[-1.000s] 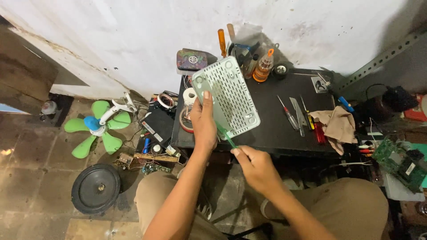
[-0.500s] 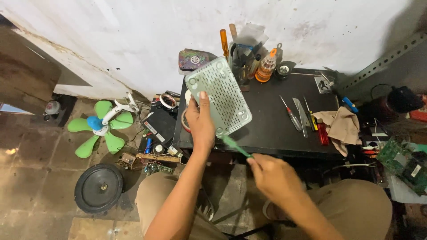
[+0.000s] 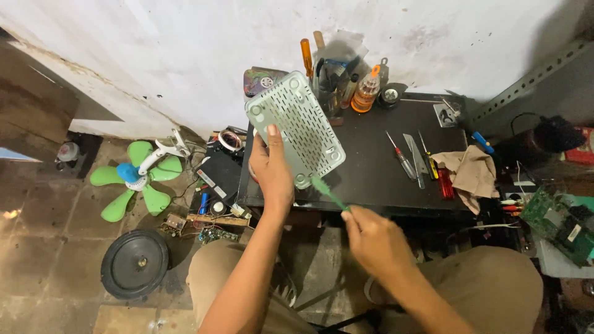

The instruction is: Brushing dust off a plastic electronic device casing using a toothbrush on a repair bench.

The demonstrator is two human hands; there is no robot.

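above the black table (image 3: 383, 179), the left hand (image 3: 270, 170) still grips the perforated cover (image 3: 296, 127) while the right hand (image 3: 371, 238), pinching a green brush (image 3: 328, 193), has dropped lower.

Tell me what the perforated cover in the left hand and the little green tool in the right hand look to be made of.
Perforated cover: likely moulded plastic, matte pale grey-green, with even rows of holes and rounded corners. Green tool: seemingly plastic, one uniform green, thin; too small to be sure.
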